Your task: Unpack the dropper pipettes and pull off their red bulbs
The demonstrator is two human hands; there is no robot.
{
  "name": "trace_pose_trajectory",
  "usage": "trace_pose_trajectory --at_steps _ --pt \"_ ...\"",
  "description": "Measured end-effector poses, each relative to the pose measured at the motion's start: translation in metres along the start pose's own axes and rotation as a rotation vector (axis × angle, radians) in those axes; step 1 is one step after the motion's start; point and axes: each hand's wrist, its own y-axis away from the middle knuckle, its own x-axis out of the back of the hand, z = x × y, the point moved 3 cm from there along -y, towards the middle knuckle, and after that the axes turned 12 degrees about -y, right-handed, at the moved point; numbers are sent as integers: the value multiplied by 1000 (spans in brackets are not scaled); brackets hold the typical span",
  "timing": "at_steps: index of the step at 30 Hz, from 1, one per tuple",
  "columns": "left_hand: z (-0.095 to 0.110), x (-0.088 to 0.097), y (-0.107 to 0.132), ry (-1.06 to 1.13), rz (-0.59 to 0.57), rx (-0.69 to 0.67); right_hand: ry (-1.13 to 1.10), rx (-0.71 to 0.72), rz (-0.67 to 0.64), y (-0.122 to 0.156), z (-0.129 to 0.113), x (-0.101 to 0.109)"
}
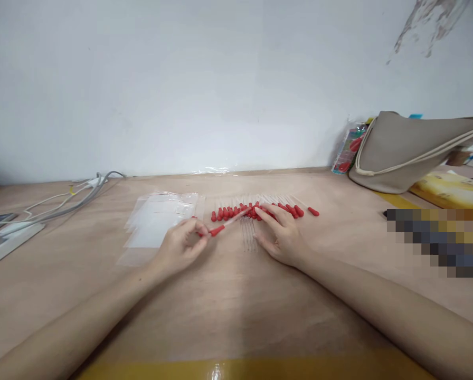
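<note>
A row of several glass droppers with red rubber bulbs point(260, 210) lies across the middle of the wooden table point(228, 301). My left hand point(180, 244) is closed in a pinch on the red-bulb end of one dropper point(224, 226), which slants up to the right. My right hand point(280, 235) lies flat, fingers stretched out, its fingertips resting on the row of droppers. A few clear glass tubes point(247, 235) lie between my two hands.
A pile of clear zip bags point(157, 219) lies left of the droppers. Grey cables point(70, 203) and a white power strip point(7, 240) sit at far left. A beige bag point(406, 150) and a packet of red items point(349, 148) stand at back right.
</note>
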Motion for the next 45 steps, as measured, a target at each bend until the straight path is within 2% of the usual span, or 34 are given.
trace_pose_trajectory --at_steps 2,4,6,11,16,19,22,28,35,45 --pt "7 -8 5 34 -19 -161 51 78 -78 -1 -4 2" --pt "8 -16 6 63 -45 -261 76 154 -167 -1 -8 2" --pt "8 -23 5 72 -73 -325 74 213 -223 0 -8 1" --pt "10 -31 6 92 -69 -457 -31 268 -253 3 -4 -7" --pt "16 -30 5 64 -51 -408 -175 238 -247 7 0 -12" --pt "21 -31 2 -7 -98 -380 -214 218 -205 8 0 -13" --pt "24 -39 -2 -67 -137 -410 -233 231 -185 9 -3 -14" --pt "26 -56 -6 -74 -50 -420 -234 217 -187 11 -6 -17" --pt "32 -55 -6 -104 -13 -433 -245 194 -184 9 -8 -19" --pt "38 -51 -5 -185 -143 -474 -225 343 -150 12 -12 -15"
